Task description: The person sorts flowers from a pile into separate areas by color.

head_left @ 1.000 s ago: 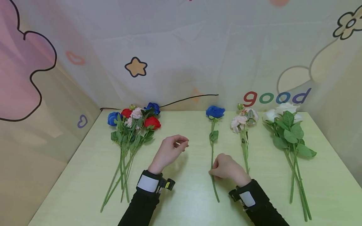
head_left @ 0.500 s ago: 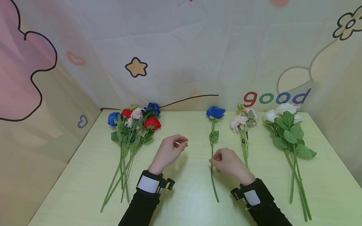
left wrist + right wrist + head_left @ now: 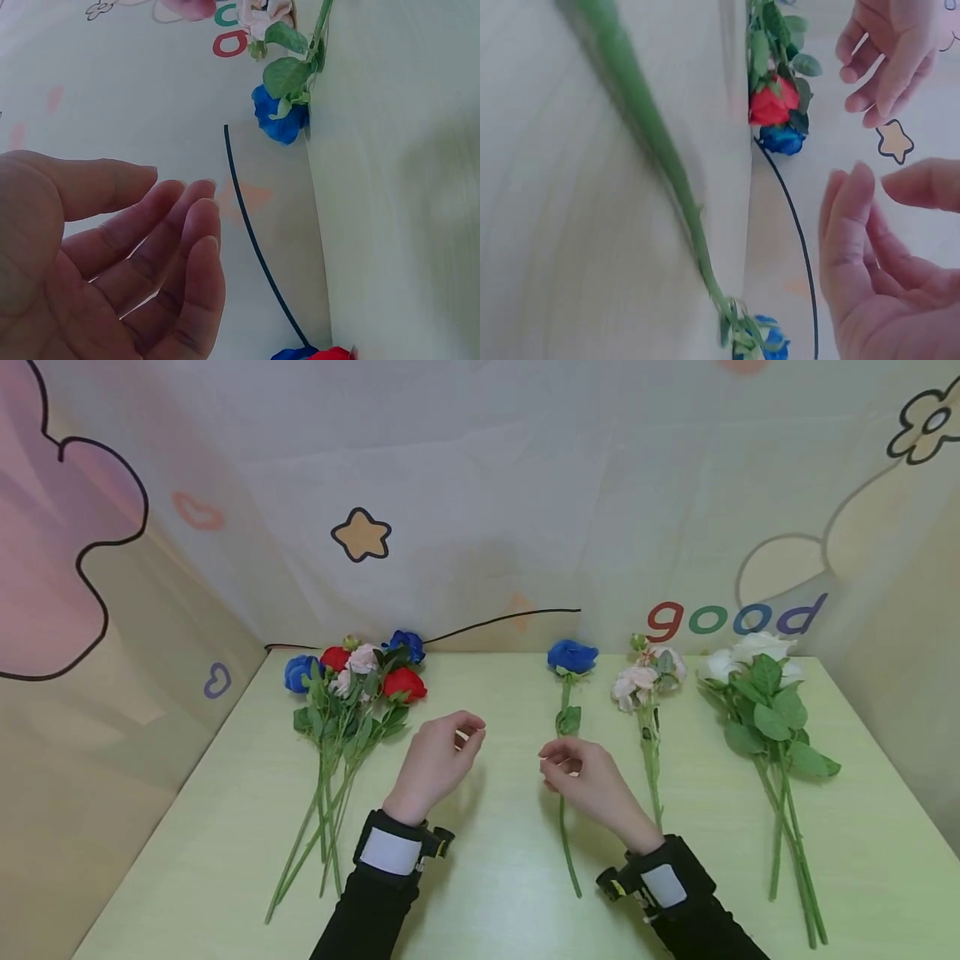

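Note:
A single blue rose (image 3: 572, 657) lies upright in the head view, its bloom at the table's far edge and its green stem (image 3: 567, 843) toward me. My right hand (image 3: 592, 785) hovers over the middle of that stem, hiding part of it. Its fingers curve loosely with nothing between them; in the right wrist view the stem (image 3: 660, 150) runs along the table, apart from the fingers. My left hand (image 3: 435, 764) is raised over the table to the left, fingers softly bent around empty air. Left of it lies a bunch of red, blue and pink flowers (image 3: 352, 714).
Right of the blue rose lie pale pink flowers (image 3: 636, 683), then white roses (image 3: 752, 664) with big green leaves. The pale table (image 3: 495, 893) meets a printed cloth backdrop (image 3: 480, 527) at the back.
My right hand has let go of the blue rose's stem, moving farther up along it and slightly left. The left hand has shifted a little to the left. The flowers stay put.

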{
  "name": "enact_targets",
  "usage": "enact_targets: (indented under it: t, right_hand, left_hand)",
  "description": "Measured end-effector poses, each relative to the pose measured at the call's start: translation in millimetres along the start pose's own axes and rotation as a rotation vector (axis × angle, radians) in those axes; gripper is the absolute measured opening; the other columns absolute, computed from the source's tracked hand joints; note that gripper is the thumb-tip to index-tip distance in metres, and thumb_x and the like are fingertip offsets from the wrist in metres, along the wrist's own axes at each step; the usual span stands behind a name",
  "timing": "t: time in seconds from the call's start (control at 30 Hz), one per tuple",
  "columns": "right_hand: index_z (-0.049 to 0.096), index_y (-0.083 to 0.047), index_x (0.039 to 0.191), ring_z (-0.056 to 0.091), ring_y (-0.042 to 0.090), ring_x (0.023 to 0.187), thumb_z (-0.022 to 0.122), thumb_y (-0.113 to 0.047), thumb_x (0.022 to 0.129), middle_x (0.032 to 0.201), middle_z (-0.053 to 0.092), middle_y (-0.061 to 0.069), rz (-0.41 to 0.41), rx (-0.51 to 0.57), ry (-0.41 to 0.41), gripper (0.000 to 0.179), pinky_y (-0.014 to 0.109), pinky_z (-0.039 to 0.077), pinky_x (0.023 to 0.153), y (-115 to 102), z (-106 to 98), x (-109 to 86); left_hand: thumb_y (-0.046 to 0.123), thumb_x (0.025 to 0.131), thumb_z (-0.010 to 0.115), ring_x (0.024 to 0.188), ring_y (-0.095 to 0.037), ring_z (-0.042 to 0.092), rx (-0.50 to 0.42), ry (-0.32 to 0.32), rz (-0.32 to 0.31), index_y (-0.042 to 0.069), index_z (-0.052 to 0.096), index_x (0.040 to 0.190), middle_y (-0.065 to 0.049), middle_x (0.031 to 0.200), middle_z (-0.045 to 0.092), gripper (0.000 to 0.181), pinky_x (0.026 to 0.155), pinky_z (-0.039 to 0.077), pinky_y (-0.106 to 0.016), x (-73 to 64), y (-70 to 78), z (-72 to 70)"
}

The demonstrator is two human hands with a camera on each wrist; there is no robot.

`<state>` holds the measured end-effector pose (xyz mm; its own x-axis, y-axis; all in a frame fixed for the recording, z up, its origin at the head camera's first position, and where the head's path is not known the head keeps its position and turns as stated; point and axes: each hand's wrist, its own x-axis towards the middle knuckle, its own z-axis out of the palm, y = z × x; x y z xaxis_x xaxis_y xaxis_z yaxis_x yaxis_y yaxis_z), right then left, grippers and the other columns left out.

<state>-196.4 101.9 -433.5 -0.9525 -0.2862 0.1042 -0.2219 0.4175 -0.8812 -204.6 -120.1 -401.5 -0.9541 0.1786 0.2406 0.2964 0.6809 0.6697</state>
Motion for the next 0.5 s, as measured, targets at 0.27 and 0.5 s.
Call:
enact_targets:
  t: [0.27, 0.5]
  right_hand:
    - [0.054, 0.011, 0.112, 0.064, 0.035, 0.084, 0.054, 0.0, 0.092, 0.097, 0.059, 0.028, 0.058, 0.341, -0.022, 0.023, 0.026, 0.055, 0.07, -5, 11, 0.4]
    - [0.054, 0.009, 0.116, 0.064, 0.017, 0.08, 0.053, -0.001, 0.093, 0.099, 0.061, 0.025, 0.128, 0.463, -0.02, 0.025, 0.027, 0.055, 0.072, -20, 28, 4.2]
  left_hand:
    - [0.016, 0.092, 0.06, 0.069, -0.014, 0.06, 0.042, 0.043, -0.017, 0.007, 0.068, 0.099, -0.002, 0.085, 0.067, 0.014, 0.063, 0.051, -0.029, -8.2, -1.6, -3.7]
    - [0.012, 0.09, 0.061, 0.071, -0.016, 0.062, 0.108, 0.125, -0.037, 0.006, 0.069, 0.097, -0.004, 0.084, 0.068, 0.013, 0.06, 0.051, -0.03, -19.4, -14.2, -16.7]
